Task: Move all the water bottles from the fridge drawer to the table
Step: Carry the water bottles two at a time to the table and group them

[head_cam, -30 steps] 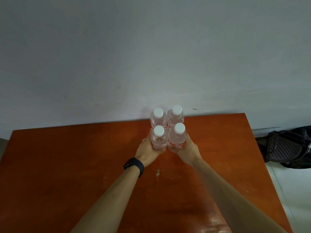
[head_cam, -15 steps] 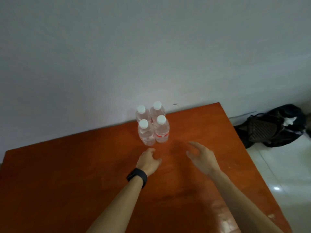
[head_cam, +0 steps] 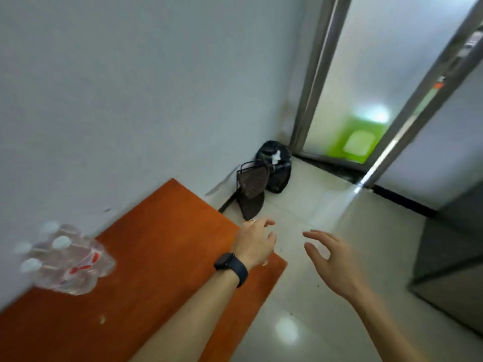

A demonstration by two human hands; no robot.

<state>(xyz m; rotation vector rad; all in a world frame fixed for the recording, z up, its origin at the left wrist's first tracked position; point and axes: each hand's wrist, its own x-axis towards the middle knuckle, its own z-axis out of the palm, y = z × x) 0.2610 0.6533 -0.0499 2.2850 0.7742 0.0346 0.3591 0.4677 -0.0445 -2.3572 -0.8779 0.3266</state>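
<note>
Your grip was gone from the bottles: the left hand (head_cam: pixel 254 242), a dark watch (head_cam: pixel 231 267) on its wrist, hung loose and empty over the right end of the tabletop (head_cam: pixel 167 231), and the right hand (head_cam: pixel 330 259) was spread open, holding nothing, out over the pale floor tiles (head_cam: pixel 326 322). A second before, both hands had been wrapped around the front pair of the cluster; now the water bottles (head_cam: pixel 65 259), white-capped and blurred by the swing of your head, stood together near the wall at the left of the tabletop, well apart from either hand. Your view had turned right, past a dark bag (head_cam: pixel 274 169) and a fan-like object (head_cam: pixel 252 190) on the floor, toward a metal-framed doorway (head_cam: pixel 312 74) and a grey cabinet face (head_cam: pixel 454 244) that may be the fridge. That batch looked delivered; whether more bottles waited in the drawer could not be seen.
</note>
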